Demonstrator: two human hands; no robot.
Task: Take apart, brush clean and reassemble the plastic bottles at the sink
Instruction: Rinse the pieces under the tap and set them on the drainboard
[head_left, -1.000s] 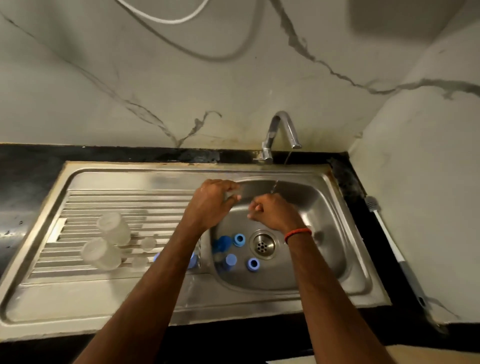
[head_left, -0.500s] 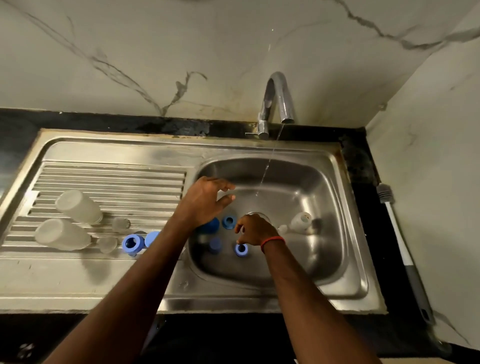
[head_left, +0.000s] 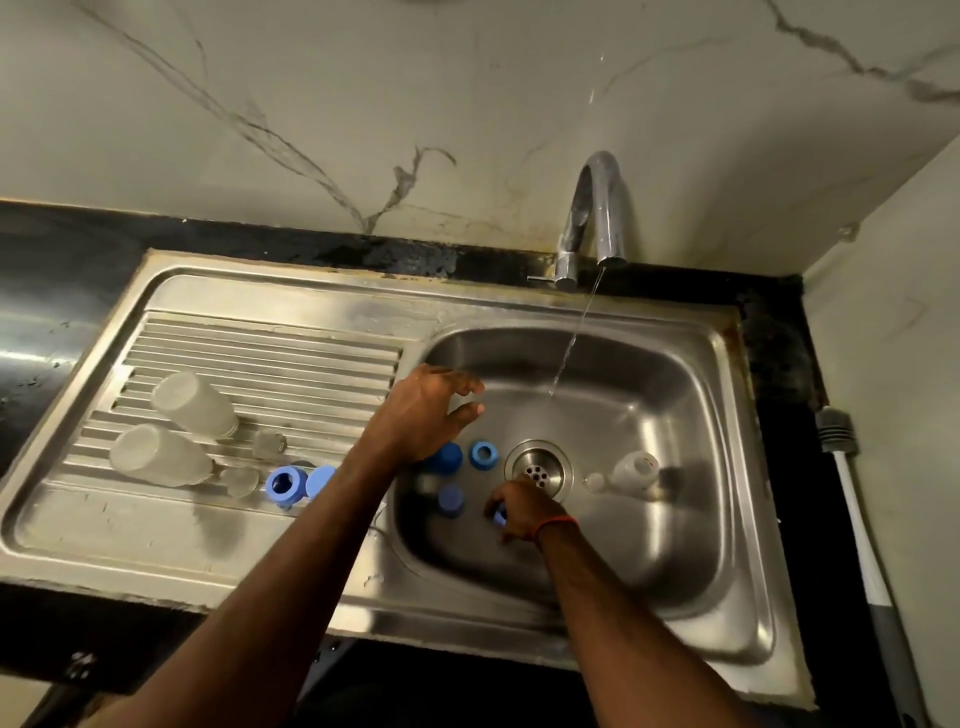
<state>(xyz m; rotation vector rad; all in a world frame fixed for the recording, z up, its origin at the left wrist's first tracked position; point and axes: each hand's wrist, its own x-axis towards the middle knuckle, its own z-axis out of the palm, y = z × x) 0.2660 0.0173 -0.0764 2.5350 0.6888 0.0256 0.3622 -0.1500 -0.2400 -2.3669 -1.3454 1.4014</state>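
At the front of the basin (head_left: 675, 571), the right hand (head_left: 522, 512) pinches a blue piece (head_left: 500, 516), mostly hidden under its curled fingertips. We count three more blue parts on the basin floor: a blue cap (head_left: 451, 500), a blue ring (head_left: 483, 454) and a darker blue part (head_left: 449, 457) partly under the left hand (head_left: 426, 415), which hovers with fingers spread, holding nothing. Right of the drain (head_left: 538, 470) lie one small bottle (head_left: 634, 470) and one clear bit (head_left: 594, 482). On the drainboard (head_left: 260, 343) we count two blue collars side by side, the left collar (head_left: 283, 484) and the right collar (head_left: 319, 480); two clear inserts, the near insert (head_left: 240, 480) and the far insert (head_left: 268, 444); and two large bottles on their sides, the near bottle (head_left: 156, 456) and the far bottle (head_left: 195, 405). Open steel lies across the basin's rear half, where the thin stream (head_left: 571, 343) from the tap (head_left: 592, 218) lands. One brush (head_left: 857, 519) lies along the right rim.
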